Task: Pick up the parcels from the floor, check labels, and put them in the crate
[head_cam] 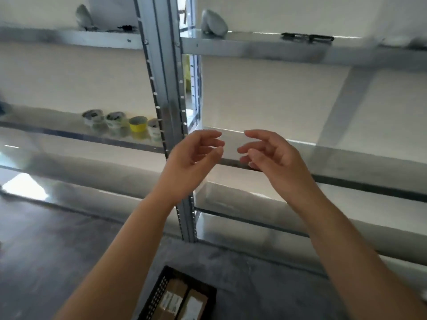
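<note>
A black perforated crate [154, 294] stands on a grey rug at the bottom middle, between my forearms. Inside it lie brown cardboard parcels [176, 289] with white labels [172, 301] facing up. My left hand [193, 155] and my right hand [271, 153] are raised in front of the metal shelving, well above the crate. Both hands are empty, fingers loosely curled and apart, fingertips facing each other with a small gap between them. No parcel is visible on the floor.
Metal shelving [166, 88] fills the view ahead, its upright post right behind my left hand. Several small pots [138, 124] sit on the middle left shelf. Grey objects [213, 23] rest on the top shelf. Dark wood floor [46, 239] lies at the left.
</note>
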The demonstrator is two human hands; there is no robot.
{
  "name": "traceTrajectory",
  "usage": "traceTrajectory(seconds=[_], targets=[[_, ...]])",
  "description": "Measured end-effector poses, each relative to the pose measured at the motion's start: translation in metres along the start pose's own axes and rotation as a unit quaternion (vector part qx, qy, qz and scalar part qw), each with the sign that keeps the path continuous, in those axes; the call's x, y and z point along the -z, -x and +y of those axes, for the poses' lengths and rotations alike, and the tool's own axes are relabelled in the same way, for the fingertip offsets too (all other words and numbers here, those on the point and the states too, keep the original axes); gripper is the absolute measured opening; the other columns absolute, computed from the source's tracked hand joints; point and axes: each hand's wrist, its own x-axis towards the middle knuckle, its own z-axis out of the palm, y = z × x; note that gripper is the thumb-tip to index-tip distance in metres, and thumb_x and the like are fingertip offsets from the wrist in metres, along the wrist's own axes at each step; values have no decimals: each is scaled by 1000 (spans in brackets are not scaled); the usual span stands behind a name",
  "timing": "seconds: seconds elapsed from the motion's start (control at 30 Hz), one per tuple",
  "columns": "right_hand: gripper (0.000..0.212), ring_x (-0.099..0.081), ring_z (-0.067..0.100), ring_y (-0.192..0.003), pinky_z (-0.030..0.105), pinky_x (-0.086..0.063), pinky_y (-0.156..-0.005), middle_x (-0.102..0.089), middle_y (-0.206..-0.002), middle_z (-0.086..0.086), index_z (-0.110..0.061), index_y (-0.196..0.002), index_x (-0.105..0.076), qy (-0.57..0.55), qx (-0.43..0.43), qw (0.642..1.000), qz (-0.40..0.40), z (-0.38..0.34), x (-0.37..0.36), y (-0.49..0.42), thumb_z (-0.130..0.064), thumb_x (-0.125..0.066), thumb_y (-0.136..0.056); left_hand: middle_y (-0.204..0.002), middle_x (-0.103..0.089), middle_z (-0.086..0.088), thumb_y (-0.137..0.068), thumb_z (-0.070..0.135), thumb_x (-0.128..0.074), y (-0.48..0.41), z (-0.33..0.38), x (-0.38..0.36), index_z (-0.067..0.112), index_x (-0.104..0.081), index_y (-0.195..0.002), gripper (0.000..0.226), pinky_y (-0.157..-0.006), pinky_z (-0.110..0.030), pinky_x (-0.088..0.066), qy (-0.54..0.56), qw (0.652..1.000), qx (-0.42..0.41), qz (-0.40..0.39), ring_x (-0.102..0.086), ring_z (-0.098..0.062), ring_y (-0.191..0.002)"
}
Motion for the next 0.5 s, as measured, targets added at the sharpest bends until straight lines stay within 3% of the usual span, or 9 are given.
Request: traceTrajectory(seconds=[0.23, 0.5], targets=[[27, -67, 3, -88, 9, -50, -75, -69, -98, -10, -30, -115, -56, 32, -22, 995, 97, -2, 100, 48, -14, -53, -93, -107, -68, 1, -90, 6, -59, -21, 31, -104, 18, -53, -122, 34, -87, -28, -54, 39, 995, -30, -88, -65, -17, -99], [29, -67, 5, -88, 14, -52, -79, -69, -97, -9, -31, -112, -58, 57, -35, 974, 216, -1, 261, 143, -10, -54, -92, -102, -69, 1, -81, 10, -51, -18, 90, -285, 30, -57, -107, 34, -86, -24, -53, 84, 975, -67, -192, -65, -21, -95]])
